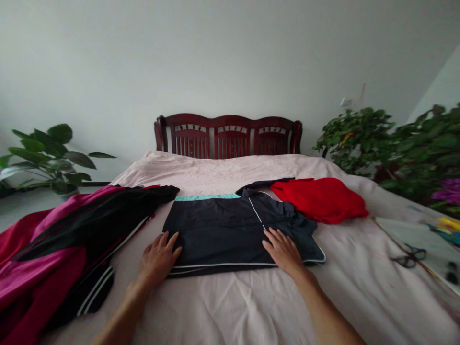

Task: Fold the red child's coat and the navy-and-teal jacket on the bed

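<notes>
A dark navy garment (219,235) with white piping is lying folded in the middle of the bed (230,306), a turquoise strip (208,197) showing along its far edge. The person's left hand (158,256) is resting at the garment's near left corner, fingers loosely spread; the right hand (283,250) is lying open over the near edge further right, fingertips beside a white stripe. Both hands are touching the fabric from above, gripping nothing visible. A red cloth (323,199) is sitting against the garment's far right side, and a black-and-pink heap of clothing (104,215) is spreading on the left. Glasses (409,258) are lying at the right, and a dark wooden headboard (232,122) is standing beyond.
</notes>
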`<action>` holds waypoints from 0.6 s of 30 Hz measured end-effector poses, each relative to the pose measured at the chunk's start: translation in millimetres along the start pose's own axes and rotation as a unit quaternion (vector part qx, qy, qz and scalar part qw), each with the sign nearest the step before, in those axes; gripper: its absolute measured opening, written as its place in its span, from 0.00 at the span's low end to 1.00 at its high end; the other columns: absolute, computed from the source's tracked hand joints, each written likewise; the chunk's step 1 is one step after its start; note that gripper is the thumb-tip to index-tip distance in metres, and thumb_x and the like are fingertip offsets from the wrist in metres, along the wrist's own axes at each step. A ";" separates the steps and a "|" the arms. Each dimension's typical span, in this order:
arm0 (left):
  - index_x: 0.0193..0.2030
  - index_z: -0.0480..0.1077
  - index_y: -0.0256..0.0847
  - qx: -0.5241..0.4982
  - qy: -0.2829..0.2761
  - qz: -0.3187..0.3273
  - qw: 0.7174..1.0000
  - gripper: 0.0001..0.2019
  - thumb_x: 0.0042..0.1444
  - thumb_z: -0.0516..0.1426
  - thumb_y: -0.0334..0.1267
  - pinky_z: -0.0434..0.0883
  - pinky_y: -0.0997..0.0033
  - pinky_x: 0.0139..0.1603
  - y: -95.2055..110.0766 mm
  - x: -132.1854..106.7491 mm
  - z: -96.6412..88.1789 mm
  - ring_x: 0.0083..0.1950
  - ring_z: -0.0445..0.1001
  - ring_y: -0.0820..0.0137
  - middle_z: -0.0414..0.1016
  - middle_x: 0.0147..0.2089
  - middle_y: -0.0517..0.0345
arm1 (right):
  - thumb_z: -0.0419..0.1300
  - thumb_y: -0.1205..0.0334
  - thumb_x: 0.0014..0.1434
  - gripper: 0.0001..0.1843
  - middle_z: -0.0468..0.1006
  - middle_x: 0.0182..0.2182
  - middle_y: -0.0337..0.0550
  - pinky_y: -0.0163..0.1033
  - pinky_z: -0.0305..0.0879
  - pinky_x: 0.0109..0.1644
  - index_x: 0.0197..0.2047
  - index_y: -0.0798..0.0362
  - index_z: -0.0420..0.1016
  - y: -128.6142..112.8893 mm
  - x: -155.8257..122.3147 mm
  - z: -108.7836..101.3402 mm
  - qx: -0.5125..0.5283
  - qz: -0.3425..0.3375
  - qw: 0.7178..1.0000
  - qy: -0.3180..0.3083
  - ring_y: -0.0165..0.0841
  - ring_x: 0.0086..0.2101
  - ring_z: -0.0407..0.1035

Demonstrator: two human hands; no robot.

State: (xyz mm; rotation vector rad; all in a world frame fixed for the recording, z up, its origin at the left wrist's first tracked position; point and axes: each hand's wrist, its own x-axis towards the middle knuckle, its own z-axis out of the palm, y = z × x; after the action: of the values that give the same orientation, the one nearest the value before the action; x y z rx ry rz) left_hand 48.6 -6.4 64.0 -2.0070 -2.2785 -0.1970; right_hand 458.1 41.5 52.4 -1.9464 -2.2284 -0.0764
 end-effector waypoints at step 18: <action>0.67 0.62 0.40 -0.078 -0.037 -0.055 0.995 0.29 0.61 0.51 0.48 0.70 0.55 0.55 -39.9 8.3 -14.7 0.58 0.74 0.51 0.70 0.62 0.39 | 0.68 0.45 0.53 0.34 0.72 0.61 0.45 0.52 0.56 0.68 0.61 0.46 0.73 -40.1 -24.5 -28.4 0.130 -0.254 0.957 0.045 0.44 0.61 0.64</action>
State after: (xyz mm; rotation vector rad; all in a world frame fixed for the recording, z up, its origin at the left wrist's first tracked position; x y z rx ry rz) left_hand 7.8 -5.6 78.6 -1.9902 -2.4949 -0.3247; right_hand 424.5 7.4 79.4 -1.1854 -2.4704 0.0572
